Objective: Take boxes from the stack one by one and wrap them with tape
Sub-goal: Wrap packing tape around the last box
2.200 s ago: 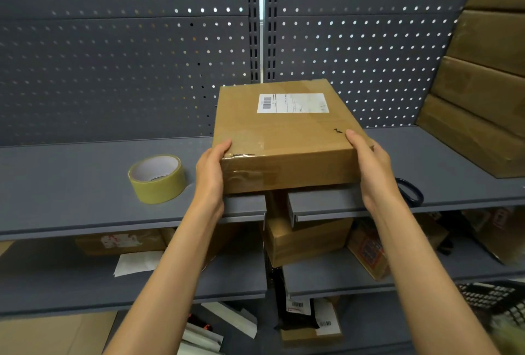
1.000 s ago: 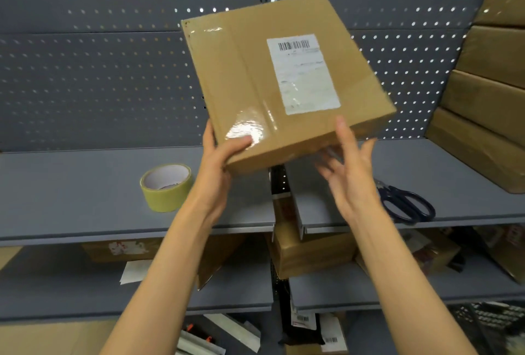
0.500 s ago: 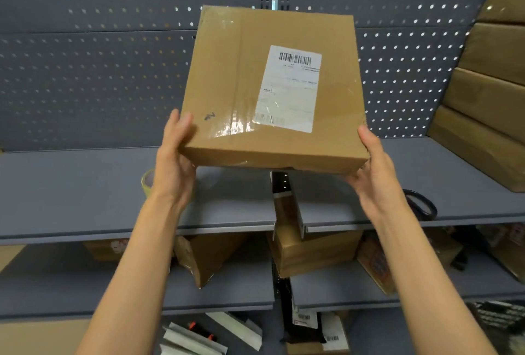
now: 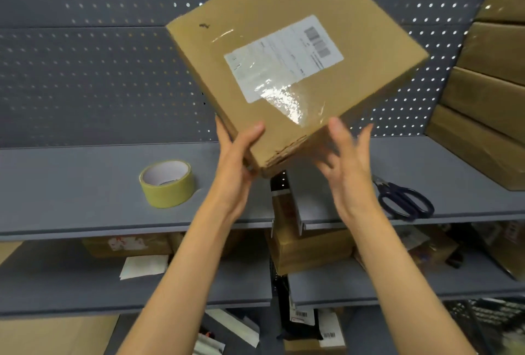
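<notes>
The left hand (image 4: 237,161) grips the lowest corner of the cardboard box (image 4: 289,70), thumb laid on the labelled face and fingers curled behind. The right hand (image 4: 348,167) is off the box now, fingers spread and relaxed just beside that same corner, holding nothing; half a second ago it clasped the box's right edge while the left clasped the left edge. Since then the box has turned clockwise in the air: it was held level and square, and now it stands tilted on one corner, high above the shelf (image 4: 85,184), its top cut off by the picture's edge. The white shipping label (image 4: 284,56) with its barcode has swung round with it and runs slantwise, with glossy clear tape across its lower end. The roll of yellowish tape (image 4: 167,183), earlier hidden behind the left wrist, shows fully on the shelf to the left of the hands. The dark-handled scissors (image 4: 403,198) lie on the shelf to the right, and the stack of boxes (image 4: 488,85) stands at the far right.
</notes>
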`<state>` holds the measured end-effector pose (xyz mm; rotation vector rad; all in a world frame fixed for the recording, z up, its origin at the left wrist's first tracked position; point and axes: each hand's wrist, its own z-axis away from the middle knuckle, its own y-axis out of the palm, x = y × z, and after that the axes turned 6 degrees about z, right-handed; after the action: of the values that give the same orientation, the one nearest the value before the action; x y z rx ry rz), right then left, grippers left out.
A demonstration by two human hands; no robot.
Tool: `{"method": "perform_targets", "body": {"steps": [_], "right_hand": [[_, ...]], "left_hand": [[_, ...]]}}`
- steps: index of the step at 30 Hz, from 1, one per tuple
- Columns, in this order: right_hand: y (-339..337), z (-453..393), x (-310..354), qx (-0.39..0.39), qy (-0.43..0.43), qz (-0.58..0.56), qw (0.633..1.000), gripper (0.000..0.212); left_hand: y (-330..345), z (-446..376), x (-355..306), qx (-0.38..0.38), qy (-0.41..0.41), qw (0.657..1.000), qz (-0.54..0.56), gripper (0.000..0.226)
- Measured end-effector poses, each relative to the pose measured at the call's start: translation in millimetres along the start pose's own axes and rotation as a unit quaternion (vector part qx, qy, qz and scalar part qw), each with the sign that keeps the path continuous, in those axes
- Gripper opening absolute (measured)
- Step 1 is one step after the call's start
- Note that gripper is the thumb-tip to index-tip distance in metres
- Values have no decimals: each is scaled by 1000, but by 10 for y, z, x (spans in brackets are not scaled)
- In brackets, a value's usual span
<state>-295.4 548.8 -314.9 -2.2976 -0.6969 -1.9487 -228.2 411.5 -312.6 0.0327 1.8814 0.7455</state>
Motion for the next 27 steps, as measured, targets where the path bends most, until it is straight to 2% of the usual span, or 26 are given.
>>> {"method": "perform_targets", "body": {"steps": [3,6,8,10,12,15,17,21,27], "right_hand": [[-194,-127,126,-104,-13,-44,994,112],[-394,-212,107,-174,-18,-36,984,119],[-461,-200,75,-157,-8,-7,988,102],[-492,-188,11,-122,5,20,992,65],[-495,-175,-74,-117,22,30,992,48],[-493,-168,-196,-125,53,29,990,42],[-505,-167,-264,-126,71,26,989,33],[-525,-174,-363,-137,100,43,985,38],[-513,-231,-384,-137,108,75,982,25]], "left_hand": [[-138,-21,-107,-7,-17,1000,-13,64],[-239,-43,-194,-18,-12,999,-27,64],[-296,-49,-217,-25,-14,998,-53,60],[-341,-56,-206,-40,-28,996,-73,43],[-379,-69,-167,-58,-50,994,-75,27],[-433,-75,-75,-78,-81,991,-78,19],[-465,-69,3,-91,-97,988,-80,20],[-499,-48,137,-103,-121,985,-72,22],[-524,-104,194,-116,-131,982,-69,23]]}}
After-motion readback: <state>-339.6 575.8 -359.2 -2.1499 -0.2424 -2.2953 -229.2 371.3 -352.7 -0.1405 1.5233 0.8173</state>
